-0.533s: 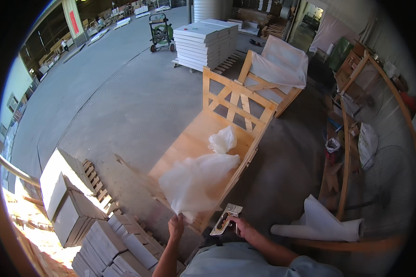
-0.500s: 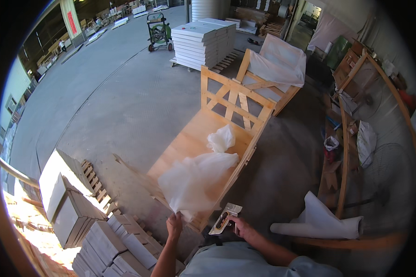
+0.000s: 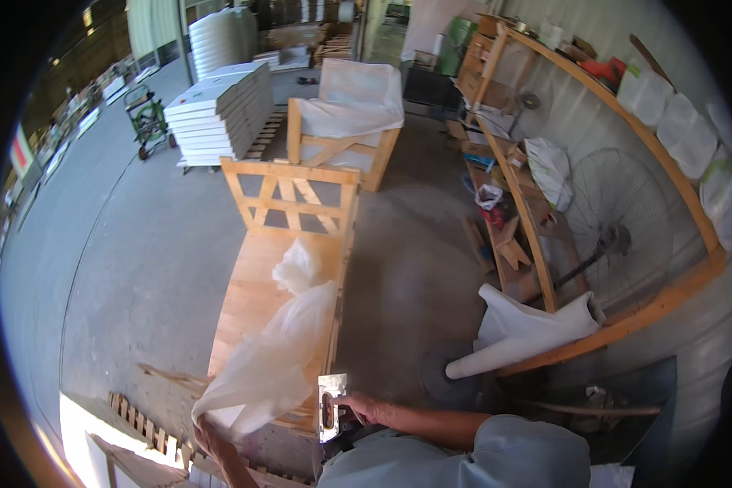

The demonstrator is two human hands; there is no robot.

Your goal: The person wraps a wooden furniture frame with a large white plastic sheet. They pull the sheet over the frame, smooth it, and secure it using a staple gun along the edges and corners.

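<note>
My left hand pinches a corner of a thin, translucent plastic sheet, pulled out to the near left of a wooden crate frame. The sheet lies loosely over the near part of the frame's plywood panel. Farther up the panel sits a crumpled bunch of the same film. Close to my body, by the near right corner of the frame, my right hand grips a silver staple gun. Its fingers are partly hidden behind the tool.
Behind the frame stands another wooden crate draped in plastic. White slabs are stacked on a pallet at the far left. To my right lie a white roll of film, a long wooden frame and a large fan.
My view has swung right, so the scene shifts left. The left hand has drawn the sheet's corner out leftward. In the right hand the staple gun has turned more upright.
</note>
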